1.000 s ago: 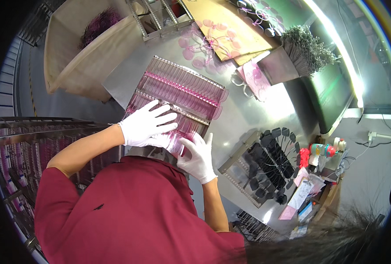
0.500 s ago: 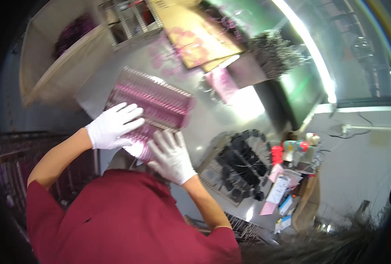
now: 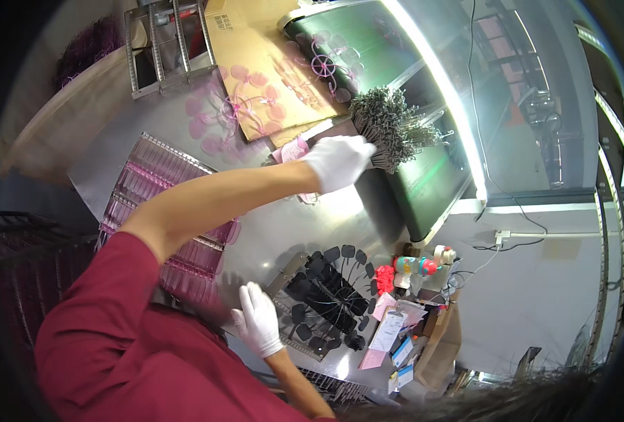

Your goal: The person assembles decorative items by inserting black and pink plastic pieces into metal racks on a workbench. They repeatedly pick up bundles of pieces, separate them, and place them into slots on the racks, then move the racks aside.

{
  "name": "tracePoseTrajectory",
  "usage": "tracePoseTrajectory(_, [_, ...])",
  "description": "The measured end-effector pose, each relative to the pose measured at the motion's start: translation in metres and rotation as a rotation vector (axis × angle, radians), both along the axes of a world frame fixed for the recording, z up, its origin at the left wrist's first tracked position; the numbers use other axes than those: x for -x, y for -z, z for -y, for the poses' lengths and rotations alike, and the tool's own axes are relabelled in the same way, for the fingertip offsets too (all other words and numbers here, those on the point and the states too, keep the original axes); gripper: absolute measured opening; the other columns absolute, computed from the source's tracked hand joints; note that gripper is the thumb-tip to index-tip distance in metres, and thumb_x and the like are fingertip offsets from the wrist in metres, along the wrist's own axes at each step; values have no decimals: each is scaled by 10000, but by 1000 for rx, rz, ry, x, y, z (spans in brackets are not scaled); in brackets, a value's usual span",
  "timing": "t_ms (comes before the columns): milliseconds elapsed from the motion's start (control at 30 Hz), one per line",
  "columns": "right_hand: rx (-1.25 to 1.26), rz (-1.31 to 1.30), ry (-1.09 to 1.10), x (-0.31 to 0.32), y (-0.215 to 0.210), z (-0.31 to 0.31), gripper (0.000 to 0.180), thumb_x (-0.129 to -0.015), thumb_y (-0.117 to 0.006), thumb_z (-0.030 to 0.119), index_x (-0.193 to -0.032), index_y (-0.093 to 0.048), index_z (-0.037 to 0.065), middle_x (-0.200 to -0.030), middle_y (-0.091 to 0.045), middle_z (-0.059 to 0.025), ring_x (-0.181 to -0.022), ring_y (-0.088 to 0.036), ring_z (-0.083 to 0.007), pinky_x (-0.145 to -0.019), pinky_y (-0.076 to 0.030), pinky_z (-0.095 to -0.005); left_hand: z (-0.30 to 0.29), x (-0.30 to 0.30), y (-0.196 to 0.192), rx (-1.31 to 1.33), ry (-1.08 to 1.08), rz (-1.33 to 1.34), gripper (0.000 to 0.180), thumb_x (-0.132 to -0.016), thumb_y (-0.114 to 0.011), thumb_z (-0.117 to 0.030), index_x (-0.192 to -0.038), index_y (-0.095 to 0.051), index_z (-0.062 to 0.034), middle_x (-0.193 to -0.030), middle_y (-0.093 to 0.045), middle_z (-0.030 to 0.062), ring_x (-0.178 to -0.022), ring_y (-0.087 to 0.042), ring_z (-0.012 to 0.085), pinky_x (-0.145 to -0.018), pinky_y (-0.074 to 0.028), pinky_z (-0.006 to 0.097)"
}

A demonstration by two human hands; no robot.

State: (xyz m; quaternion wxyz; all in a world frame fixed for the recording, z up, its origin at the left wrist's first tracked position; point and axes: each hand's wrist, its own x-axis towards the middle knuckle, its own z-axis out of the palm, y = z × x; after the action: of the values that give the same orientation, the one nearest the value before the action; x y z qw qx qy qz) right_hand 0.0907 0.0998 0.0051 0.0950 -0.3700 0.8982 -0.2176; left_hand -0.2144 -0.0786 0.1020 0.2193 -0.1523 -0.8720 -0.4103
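My left hand (image 3: 340, 163), in a white glove, reaches across to the near side of a bundle of thin grey metal wire hooks (image 3: 396, 130). Its fingers are curled closed at the bundle's edge, and whatever is in them is hidden. My right hand (image 3: 259, 322), also gloved in white, is open with fingers stretched out and thumb apart. It hovers between a metal rack filled with rows of clear purple-pink plastic pieces (image 3: 139, 184) and a cluster of flat black pieces on thin stems (image 3: 333, 295). My left forearm covers part of the rack.
Pink branched plastic pieces (image 3: 238, 109) lie on cardboard (image 3: 255, 70) at the back. Beyond is a green conveyor belt (image 3: 368, 42) under a bright light tube. An empty metal frame (image 3: 170, 46) and a large bin (image 3: 66, 105) stand left. Bottles (image 3: 414, 266) and papers (image 3: 388, 329) sit right.
Both hands have come off the rack of purple-pink pieces. My left hand has swung right to the wire hooks and closed, while my right hand has drawn clear. The view has shifted.
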Motion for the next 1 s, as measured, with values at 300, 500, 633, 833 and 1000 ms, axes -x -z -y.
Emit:
tracePoseTrajectory(300, [88, 120, 298, -53, 49, 45, 614, -1001, -713, 218, -1497, -510, -82, -1327, -667, -302, -1160, -676, -439, -991, -554, -498, -41, 56, -40, 163, 104, 18, 172, -885, -677, -172, -982, -761, -58, -959, -768, 185, -914, -777, 367, -752, -613, 472])
tracePoseTrajectory(500, [-66, -247, 395, -19, 123, 90, 642, -914, -670, 175, -1513, -531, -6, -1061, -676, -161, -840, -624, -351, -711, -465, -476, 94, -46, -120, -396, -104, -800, 189, -1008, -640, -172, -1158, -681, -65, -1062, -734, 154, -833, -725, 299, -786, -603, 441])
tracePoseTrajectory(633, [280, -140, 565, -8, 122, 78, 80, -913, -692, 136, -847, -705, 94, -714, -620, -140, -659, -631, -360, -610, -495, -488, 274, -170, -102, -188, -313, -729, 269, -1099, -579, -187, -1353, -568, -98, -1080, -762, 154, -862, -751, 260, -796, -599, 456])
tracePoseTrajectory(833, [335, 321, 792, 37, 54, 59, 170, -979, -657, 49, -984, -782, -66, -859, -815, -150, -762, -748, -167, -747, -564, -357, 392, -329, -20, -883, -709, 191, 122, -1170, -455, -233, -1207, -467, -117, -821, -672, 88, -711, -736, 220, -592, -615, 362])
tracePoseTrajectory(1000, [313, 336, 758, 70, 45, 49, 167, -980, -639, 60, -891, -756, -17, -713, -739, -57, -637, -658, -140, -629, -514, -311, 414, -341, 0, -1096, -763, 299, 226, -1159, -456, -320, -1271, -461, -124, -926, -657, 150, -739, -756, 290, -631, -657, 416])
